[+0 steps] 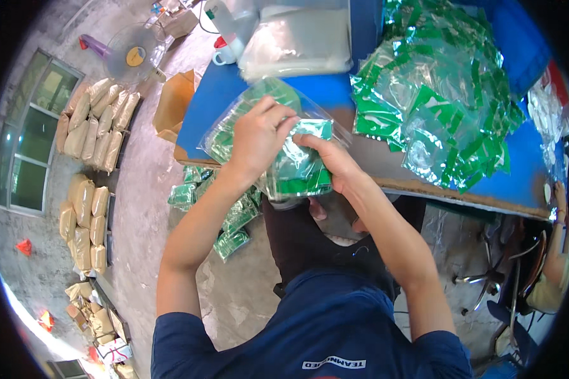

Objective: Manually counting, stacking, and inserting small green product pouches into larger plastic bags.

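Hands first: the left hand (pixel 257 136) is closed over the top of a clear plastic bag (pixel 278 142) stuffed with small green packets, fingers curled down onto its upper edge, while the right hand (pixel 332 161) grips the same bag from the right side, thumb and fingers pinching the plastic. The bag is held in the air just in front of the near edge of the bench (pixel 221 95), over the person's lap. Behind the hands, the blue-topped bench carries a big loose heap of green packets (pixel 436 101) on its right half, well apart from the held bag. At the far side of the bench lies a stack of clear empty bags (pixel 297 41), and beside it to the left stands a white mug (pixel 223 55). Below the bench edge, on the concrete floor (pixel 145 189) to the person's left, more green packets (pixel 224 215) lie scattered. Farther left, tan sacks (pixel 98 123) lie in rows on the floor near a window (pixel 31 132), and a round fan (pixel 134 54) stands beyond them. At the right rim, another person's arm (pixel 559 252) shows beside a chair (pixel 512 265).
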A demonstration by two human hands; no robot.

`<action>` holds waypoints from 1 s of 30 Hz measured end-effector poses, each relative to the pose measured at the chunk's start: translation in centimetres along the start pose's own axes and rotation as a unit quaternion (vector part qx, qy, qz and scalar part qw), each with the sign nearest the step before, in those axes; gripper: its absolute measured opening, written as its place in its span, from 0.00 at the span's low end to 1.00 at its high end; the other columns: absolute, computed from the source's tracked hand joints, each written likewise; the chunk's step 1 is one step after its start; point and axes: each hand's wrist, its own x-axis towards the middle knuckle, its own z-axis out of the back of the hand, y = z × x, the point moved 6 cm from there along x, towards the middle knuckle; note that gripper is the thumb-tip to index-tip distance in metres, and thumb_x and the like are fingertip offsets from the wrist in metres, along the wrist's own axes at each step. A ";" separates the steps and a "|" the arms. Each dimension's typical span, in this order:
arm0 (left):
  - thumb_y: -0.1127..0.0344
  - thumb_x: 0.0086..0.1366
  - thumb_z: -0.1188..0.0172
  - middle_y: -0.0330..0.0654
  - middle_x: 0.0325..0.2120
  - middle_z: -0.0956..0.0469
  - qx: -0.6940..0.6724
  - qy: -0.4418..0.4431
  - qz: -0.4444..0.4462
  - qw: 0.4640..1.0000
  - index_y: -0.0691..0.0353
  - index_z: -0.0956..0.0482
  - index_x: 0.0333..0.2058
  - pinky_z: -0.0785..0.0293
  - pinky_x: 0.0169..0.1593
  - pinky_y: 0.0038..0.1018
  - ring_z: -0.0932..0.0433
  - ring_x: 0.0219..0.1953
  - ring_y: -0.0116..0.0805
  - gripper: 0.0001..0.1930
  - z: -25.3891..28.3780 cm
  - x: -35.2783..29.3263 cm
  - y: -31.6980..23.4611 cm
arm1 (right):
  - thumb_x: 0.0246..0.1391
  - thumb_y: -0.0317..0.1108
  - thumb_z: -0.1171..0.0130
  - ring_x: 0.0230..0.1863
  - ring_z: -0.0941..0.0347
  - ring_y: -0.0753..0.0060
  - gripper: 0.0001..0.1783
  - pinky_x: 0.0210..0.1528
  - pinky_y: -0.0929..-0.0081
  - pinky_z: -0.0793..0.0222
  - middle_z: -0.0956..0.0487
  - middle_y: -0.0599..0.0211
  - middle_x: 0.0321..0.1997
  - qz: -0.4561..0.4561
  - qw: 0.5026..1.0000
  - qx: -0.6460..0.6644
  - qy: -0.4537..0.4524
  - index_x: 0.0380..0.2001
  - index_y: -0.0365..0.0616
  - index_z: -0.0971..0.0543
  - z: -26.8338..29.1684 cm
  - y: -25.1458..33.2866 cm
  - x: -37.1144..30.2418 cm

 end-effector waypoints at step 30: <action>0.44 0.65 0.36 0.53 0.62 0.31 -0.374 0.229 0.312 0.843 0.70 0.38 0.67 0.36 0.65 0.34 0.31 0.62 0.39 0.43 -3.0 -3.2 14.1 | 0.65 0.56 0.51 0.65 0.34 0.56 0.34 0.69 0.54 0.42 0.28 0.57 0.63 0.104 0.961 0.211 0.147 0.63 0.41 0.35 -1.0 1.8 1.6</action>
